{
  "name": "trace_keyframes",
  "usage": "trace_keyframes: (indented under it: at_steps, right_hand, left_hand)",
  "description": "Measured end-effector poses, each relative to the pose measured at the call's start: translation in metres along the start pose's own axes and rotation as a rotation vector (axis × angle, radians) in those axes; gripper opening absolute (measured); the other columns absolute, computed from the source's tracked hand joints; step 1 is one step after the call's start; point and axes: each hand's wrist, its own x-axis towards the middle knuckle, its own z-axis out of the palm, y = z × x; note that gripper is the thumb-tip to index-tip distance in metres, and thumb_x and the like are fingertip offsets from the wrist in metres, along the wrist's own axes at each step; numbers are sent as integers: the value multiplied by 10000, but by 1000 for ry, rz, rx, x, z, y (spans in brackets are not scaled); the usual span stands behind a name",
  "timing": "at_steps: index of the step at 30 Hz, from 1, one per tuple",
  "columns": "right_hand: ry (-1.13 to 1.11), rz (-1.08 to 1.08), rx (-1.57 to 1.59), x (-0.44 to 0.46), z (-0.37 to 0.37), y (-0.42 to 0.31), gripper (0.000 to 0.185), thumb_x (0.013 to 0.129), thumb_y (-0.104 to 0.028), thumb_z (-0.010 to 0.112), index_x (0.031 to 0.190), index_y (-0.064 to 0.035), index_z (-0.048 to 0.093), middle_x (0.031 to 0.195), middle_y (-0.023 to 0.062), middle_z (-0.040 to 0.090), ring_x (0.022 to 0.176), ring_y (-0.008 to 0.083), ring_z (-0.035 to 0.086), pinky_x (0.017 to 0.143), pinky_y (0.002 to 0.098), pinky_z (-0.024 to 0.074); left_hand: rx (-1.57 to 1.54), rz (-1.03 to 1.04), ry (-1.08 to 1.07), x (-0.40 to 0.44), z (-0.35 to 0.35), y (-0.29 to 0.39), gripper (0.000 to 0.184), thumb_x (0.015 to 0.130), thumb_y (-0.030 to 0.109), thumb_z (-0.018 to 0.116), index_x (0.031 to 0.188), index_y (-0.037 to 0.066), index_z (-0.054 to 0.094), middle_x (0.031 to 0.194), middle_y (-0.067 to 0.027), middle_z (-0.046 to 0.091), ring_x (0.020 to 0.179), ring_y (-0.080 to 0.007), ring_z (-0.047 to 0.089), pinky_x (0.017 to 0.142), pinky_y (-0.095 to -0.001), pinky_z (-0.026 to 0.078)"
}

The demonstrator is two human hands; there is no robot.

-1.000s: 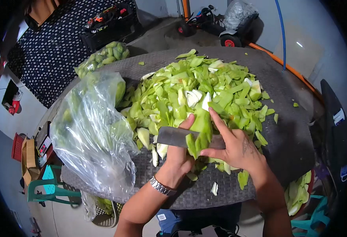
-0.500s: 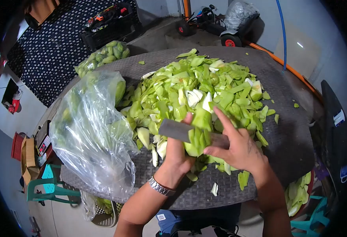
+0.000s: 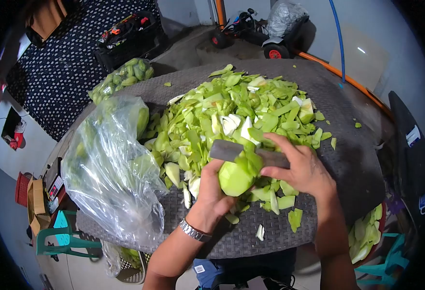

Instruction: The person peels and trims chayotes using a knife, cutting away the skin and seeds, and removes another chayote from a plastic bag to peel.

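My left hand (image 3: pixel 211 189), with a metal watch on its wrist, grips a peeled light green fruit (image 3: pixel 235 179) from the left and below. In my right hand (image 3: pixel 302 169) is a knife with a broad grey blade (image 3: pixel 226 150), lying across the top of the fruit. A strip of green flesh (image 3: pixel 250 160) stands up against the blade. My right forefinger reaches along the back of the knife, and the thumb sits close to the fruit. The handle is hidden in the hand. Beyond both hands spreads a heap of green slices and peelings (image 3: pixel 270 118) with some white pieces.
A clear plastic bag of green fruit (image 3: pixel 111 169) lies left on the woven grey table (image 3: pixel 352 179). Another bag of fruit (image 3: pixel 125 77) sits behind it. Teal chairs (image 3: pixel 62 237) stand at the lower left and right. A bowl of slices (image 3: pixel 366 237) is at lower right.
The fruit has turned so its smooth rounded end faces me. The knife and both hands have shifted slightly, and the fanned slices on the blade are no longer seen there.
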Motion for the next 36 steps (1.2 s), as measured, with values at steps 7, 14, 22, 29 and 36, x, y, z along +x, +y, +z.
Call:
trace_keyframes:
  at_steps: [7, 14, 22, 29, 36]
  right_hand:
    - [-47, 285, -54, 2, -25, 11, 630, 931, -537, 753, 1337, -79, 606, 945, 221, 738, 914, 346, 751, 818, 426, 564]
    - [92, 248, 187, 0, -25, 45, 373, 1045, -378, 678, 1053, -6, 652, 721, 67, 602, 639, 158, 570, 613, 379, 480]
    - [-24, 24, 131, -4, 18, -20, 863, 905, -583, 780, 1528, -59, 493, 1006, 267, 740, 910, 353, 768, 815, 448, 604]
    - [148, -391, -172, -6, 51, -15, 1059, 851, -653, 771, 1593, -2, 388, 1235, 347, 669, 1202, 488, 660, 1059, 529, 505]
    - [-2, -244, -65, -5, 43, -11, 1097, 820, -574, 832, 1638, -45, 327, 1330, 336, 640, 1352, 471, 573, 1127, 496, 453]
  left_hand:
    - [-103, -19, -18, 9, -3, 5, 494, 1036, 453, 556, 1325, 60, 638, 1201, -163, 722, 993, -337, 735, 746, -452, 646]
    - [-202, 60, 69, 2, 10, 7, 504, 1024, 503, 629, 1287, 75, 656, 1184, -133, 714, 1035, -307, 703, 889, -433, 587]
    - [-17, 177, 133, 9, 8, 4, 473, 1029, 469, 641, 1301, 83, 631, 1183, -111, 712, 1065, -281, 696, 965, -443, 565]
    - [-63, 116, 21, 3, 6, -6, 518, 1069, 503, 562, 1376, 88, 590, 1275, -121, 690, 1141, -278, 687, 1024, -477, 559]
    - [14, 219, 135, 12, 0, -11, 434, 1085, 443, 584, 1352, 101, 583, 1237, -71, 668, 1158, -221, 665, 1016, -433, 558]
